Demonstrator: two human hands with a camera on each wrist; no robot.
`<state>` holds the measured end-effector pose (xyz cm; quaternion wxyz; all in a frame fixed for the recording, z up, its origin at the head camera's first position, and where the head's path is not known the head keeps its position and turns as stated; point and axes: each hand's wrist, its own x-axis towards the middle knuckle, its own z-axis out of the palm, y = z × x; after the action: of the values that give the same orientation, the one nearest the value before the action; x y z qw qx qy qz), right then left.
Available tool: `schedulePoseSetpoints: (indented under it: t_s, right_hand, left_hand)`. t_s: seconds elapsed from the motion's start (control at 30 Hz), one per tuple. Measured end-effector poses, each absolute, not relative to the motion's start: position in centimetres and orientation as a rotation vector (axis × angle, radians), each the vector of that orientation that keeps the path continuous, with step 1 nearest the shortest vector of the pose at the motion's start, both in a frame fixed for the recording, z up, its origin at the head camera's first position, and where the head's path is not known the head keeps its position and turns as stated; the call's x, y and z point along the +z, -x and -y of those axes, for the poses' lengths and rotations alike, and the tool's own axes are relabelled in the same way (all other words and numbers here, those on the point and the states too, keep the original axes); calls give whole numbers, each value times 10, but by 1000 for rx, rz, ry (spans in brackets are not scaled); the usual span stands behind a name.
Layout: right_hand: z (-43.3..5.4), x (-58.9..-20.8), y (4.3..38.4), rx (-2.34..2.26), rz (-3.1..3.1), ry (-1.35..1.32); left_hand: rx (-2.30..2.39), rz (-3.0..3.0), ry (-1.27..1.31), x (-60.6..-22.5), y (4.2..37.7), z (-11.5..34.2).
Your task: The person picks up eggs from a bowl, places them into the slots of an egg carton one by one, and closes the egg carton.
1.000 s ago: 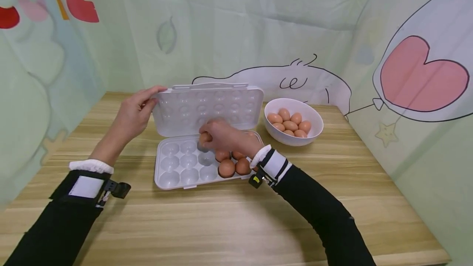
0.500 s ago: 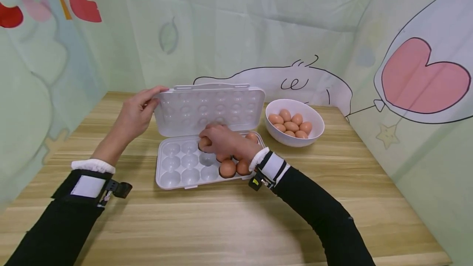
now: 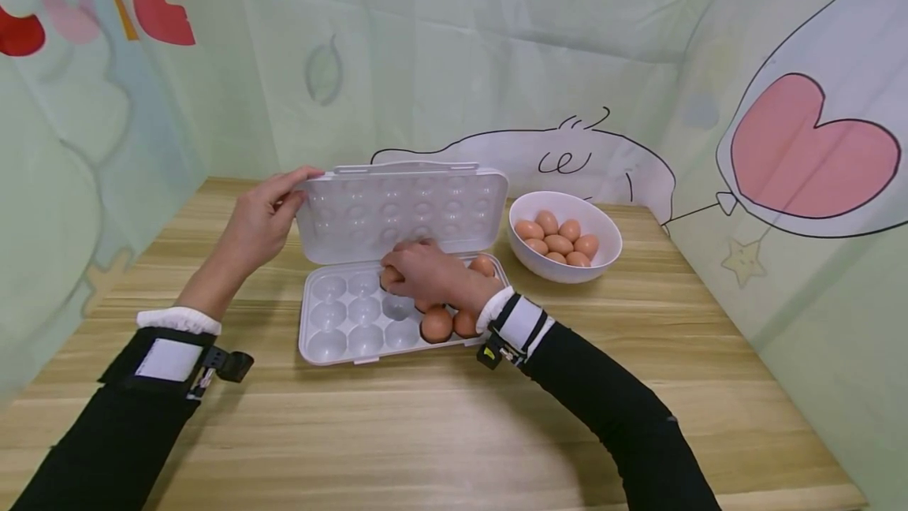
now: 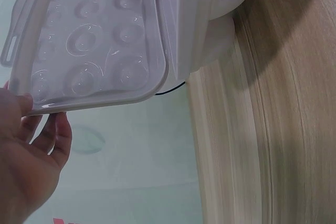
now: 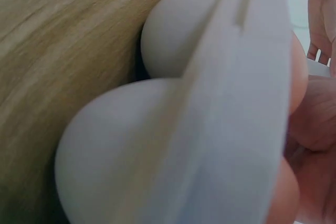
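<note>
In the head view, a white plastic egg tray [image 3: 303, 330] lies on the table with its dimpled lid [image 3: 404, 215] raised. My left hand [image 3: 262, 215] pinches the lid's upper left corner between thumb and fingers, as the left wrist view also shows. My right hand [image 3: 436, 273] holds a brown egg [image 3: 388, 278] at a back-row cup near the middle of the tray. Several brown eggs [image 3: 437, 325] sit in cups on the right side, partly hidden under that hand. The right wrist view mostly shows the tray's side [image 5: 220, 129] close up, with the palm beyond it.
A white bowl [image 3: 603, 259] of several brown eggs [image 3: 558, 244] stands behind and to the right of the tray. The wood-grain table [image 3: 397, 432] meets a printed cloth backdrop [image 3: 454, 54] at the back and sides.
My right hand has settled slightly lower with the egg, down at the back-row cup. My left hand keeps the lid upright in nearly the same place.
</note>
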<state>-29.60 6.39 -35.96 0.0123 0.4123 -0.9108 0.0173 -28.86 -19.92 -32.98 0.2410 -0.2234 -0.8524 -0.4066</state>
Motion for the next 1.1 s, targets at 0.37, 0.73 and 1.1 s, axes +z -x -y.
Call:
schedulePoseSetpoints:
  t_s: [0.37,0.73,1.1]
  right_hand:
    - [-66,-364,293,90,2784,-1262]
    - [-67,-366,292,110,2791,-1246]
    - [-77,-354,286,228,2787,-1236]
  left_hand:
    - [-1117,2341,597,-331,288,199]
    - [-1110,2336,613,-330,287,198]
    - [-1116,2346,599,-330,289,199]
